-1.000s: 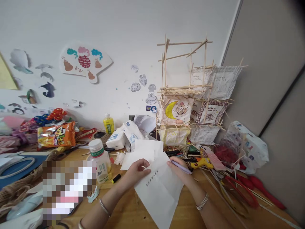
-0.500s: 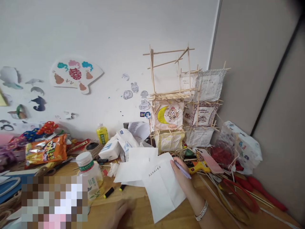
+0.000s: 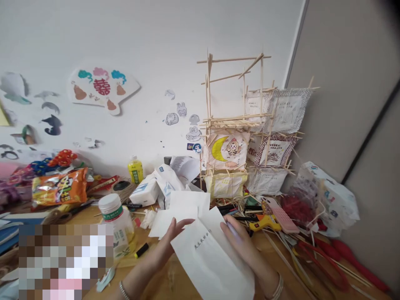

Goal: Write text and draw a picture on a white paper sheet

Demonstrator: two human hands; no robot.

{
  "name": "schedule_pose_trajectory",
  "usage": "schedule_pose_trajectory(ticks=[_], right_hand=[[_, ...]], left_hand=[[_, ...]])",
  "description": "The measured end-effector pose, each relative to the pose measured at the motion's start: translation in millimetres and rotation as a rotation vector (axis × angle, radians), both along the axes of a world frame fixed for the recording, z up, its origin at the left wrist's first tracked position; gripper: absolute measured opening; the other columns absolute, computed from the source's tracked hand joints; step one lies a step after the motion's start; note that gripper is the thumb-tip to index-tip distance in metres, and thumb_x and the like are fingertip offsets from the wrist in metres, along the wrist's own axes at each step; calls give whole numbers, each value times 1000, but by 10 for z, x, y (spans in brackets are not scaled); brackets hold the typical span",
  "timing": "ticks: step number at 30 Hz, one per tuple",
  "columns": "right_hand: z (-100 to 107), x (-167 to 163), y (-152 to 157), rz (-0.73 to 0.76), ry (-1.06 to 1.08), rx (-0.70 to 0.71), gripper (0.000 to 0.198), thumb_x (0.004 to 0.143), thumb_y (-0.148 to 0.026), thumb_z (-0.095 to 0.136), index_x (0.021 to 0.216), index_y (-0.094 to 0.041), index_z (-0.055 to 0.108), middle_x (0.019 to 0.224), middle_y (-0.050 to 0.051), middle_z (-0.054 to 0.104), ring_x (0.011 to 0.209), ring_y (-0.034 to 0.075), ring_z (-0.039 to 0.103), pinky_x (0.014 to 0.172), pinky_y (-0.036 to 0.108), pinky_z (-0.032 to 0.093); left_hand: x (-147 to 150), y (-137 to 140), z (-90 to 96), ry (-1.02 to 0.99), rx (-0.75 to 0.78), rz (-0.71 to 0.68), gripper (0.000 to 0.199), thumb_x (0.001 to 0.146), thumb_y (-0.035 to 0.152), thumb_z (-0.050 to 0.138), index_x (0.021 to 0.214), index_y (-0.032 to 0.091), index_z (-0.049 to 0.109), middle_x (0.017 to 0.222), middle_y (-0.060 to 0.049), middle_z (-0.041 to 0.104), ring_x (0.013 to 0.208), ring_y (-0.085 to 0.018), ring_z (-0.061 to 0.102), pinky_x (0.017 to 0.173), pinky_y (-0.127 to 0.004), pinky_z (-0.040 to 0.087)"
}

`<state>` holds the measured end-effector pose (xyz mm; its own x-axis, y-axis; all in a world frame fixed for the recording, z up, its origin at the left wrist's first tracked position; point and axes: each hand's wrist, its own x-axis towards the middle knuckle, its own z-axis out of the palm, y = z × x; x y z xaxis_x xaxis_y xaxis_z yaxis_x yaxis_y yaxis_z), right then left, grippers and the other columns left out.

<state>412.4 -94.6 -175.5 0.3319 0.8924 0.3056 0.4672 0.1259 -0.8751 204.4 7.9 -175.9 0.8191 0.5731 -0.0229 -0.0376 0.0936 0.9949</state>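
Note:
A white sheet of paper with a line of handwritten characters (image 3: 212, 262) is lifted and tilted above the wooden table. My right hand (image 3: 240, 239) grips its right side, with a light purple pen (image 3: 233, 230) also tucked in the fingers. My left hand (image 3: 165, 246) is at the sheet's left edge, thumb and fingers apart; some fingertips pass behind the paper. More white sheets (image 3: 181, 204) lie on the table just beyond both hands. A short black and yellow marker piece (image 3: 141, 250) is to the left of my left hand.
Beyond stands a stick frame with decorated paper panels (image 3: 229, 150). A plastic bottle with a white lid (image 3: 115, 233) is at left, near tissue packs (image 3: 145, 191) and an orange snack bag (image 3: 59, 187). At right are a yellow glue gun (image 3: 265, 223), a pink phone (image 3: 283, 214) and red-handled scissors (image 3: 325, 262).
My left hand has risen from the table to the sheet's left edge. The written sheet has come nearer and tilted, still in my right hand. The view has shifted slightly.

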Motion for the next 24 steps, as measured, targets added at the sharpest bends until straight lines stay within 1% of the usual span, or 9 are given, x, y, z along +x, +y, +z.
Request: schedule_pose_trajectory(ticks=[3, 7, 10, 12, 14, 17, 19, 21, 24], right_hand=[[-125, 50, -7, -73, -285, -122, 16, 81, -25, 44, 70, -19, 53, 68, 2, 60, 65, 19, 56, 60, 26, 40], [-162, 53, -68, -86, -448, -229, 12, 78, -20, 47, 76, -18, 59, 79, 6, 64, 74, 21, 59, 63, 27, 41], [-17, 51, -109, -90, -446, -135, 21, 81, -27, 48, 95, -19, 61, 89, 8, 65, 85, 24, 59, 70, 30, 43], [99, 24, -129, -50, -404, 32, 24, 84, -30, 46, 100, -20, 62, 94, 8, 64, 91, 24, 57, 78, 32, 41], [143, -43, -146, 134, -280, 68, 23, 86, -32, 45, 95, -22, 64, 89, 6, 63, 86, 22, 57, 77, 31, 41], [0, -191, -164, 270, -217, 4, 33, 88, -38, 40, 74, -21, 64, 62, 1, 55, 61, 16, 54, 60, 26, 42], [-171, -270, -161, 399, 50, -131, 31, 87, -38, 42, 70, -19, 59, 53, -2, 49, 51, 13, 48, 50, 23, 38], [-311, -306, -138, 376, 301, -211, 20, 85, -35, 45, 76, -19, 53, 53, -5, 48, 47, 11, 44, 46, 21, 35], [-386, -292, -83, 392, 335, -287, 17, 80, -32, 53, 70, -19, 47, 57, -3, 53, 50, 10, 46, 50, 20, 36]], left_hand=[[-7, -79, 5, 43, -29, -64, 69, 81, 71, 25, 115, 19, 55, 112, -9, 60, 108, -29, 50, 91, -42, 36], [-35, -149, -4, 315, 366, -159, 37, 78, 44, 53, 101, 18, 62, 94, -5, 64, 88, -26, 57, 74, -33, 42], [11, -189, -73, 525, 688, -88, 22, 73, 25, 51, 90, 20, 64, 80, -2, 64, 74, -21, 58, 65, -28, 40], [39, -211, -134, 546, 842, -19, 27, 73, 18, 46, 92, 22, 64, 83, -2, 65, 78, -21, 58, 69, -28, 40], [45, -215, -188, 511, 944, 3, 31, 72, 15, 45, 96, 23, 62, 90, -4, 65, 86, -22, 58, 73, -29, 40], [28, -185, -244, 473, 1008, -19, 38, 70, 13, 44, 102, 24, 59, 97, -3, 64, 89, -22, 58, 75, -29, 41], [14, -158, -264, 458, 1025, -39, 42, 68, 13, 44, 106, 24, 57, 100, -3, 63, 91, -22, 58, 77, -29, 41], [9, -141, -273, 442, 1035, -55, 45, 67, 12, 45, 110, 24, 55, 103, -4, 63, 93, -22, 57, 79, -30, 41], [14, -137, -282, 402, 1032, -63, 46, 67, 12, 47, 110, 23, 55, 102, -4, 61, 96, -23, 55, 82, -31, 40]])
